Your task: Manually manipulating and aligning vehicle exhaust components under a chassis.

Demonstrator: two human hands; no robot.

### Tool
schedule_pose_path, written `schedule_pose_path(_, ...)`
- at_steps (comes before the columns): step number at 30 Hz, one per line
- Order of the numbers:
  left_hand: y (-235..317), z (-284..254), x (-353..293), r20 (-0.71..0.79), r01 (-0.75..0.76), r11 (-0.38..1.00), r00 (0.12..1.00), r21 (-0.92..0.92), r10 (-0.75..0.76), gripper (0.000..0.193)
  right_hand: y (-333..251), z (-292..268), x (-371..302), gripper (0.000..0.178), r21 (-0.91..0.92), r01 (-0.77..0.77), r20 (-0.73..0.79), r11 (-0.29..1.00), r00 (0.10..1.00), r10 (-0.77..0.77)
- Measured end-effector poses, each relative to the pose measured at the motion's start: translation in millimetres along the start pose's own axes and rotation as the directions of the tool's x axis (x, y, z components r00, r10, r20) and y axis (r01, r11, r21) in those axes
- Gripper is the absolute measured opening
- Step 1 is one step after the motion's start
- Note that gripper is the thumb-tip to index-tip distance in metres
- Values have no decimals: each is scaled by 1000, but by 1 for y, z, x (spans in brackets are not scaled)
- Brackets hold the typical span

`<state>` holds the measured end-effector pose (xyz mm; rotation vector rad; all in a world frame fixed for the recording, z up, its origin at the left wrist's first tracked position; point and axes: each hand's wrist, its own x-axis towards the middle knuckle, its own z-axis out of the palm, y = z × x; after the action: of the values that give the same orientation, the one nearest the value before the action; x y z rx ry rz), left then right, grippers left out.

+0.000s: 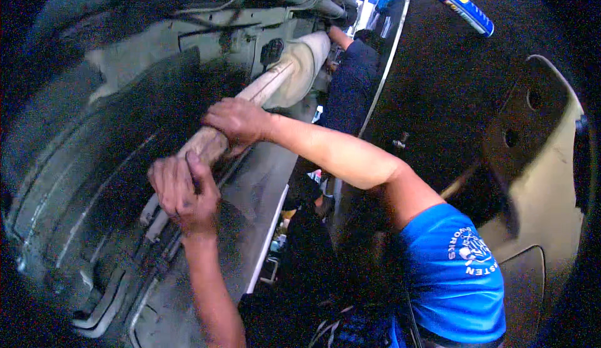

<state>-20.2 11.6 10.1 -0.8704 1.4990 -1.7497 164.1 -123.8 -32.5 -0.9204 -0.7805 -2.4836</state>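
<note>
A long, dirty exhaust pipe [263,86] runs slantwise under a vehicle, from the middle left up to a bulging, muffler-like section [300,72]. My left hand [184,191] is wrapped around the pipe's lower end. Just above it, my right hand [240,121] grips the same pipe from over the top, the arm in a blue sleeve reaching across from the right. Both hands are slightly blurred. A co-worker in dark clothes [354,82] stands beyond; one hand of theirs reaches up near the far end of the muffler section, its fingers hidden.
The grey underbody [131,97] fills the left side, with thin lines and brackets [109,304] below my left hand. A blue spray can [464,8] with a red straw lies at the upper right. A cream panel [544,172] with holes stands at the right.
</note>
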Motion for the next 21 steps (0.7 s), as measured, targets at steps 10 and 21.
schedule_pose_path(10, -21, 4, 38, 56, 269, 963, 961, 22, -270, 21, 21, 0, 38, 74, 28, -27, 14, 999, 1000, 27)
schedule_pose_path(21, -14, -10, 23, 69, 119, 991, 990, 63, -124, 16, 5, -11, 34, 72, 6, 7, -15, 1000, 1000, -7)
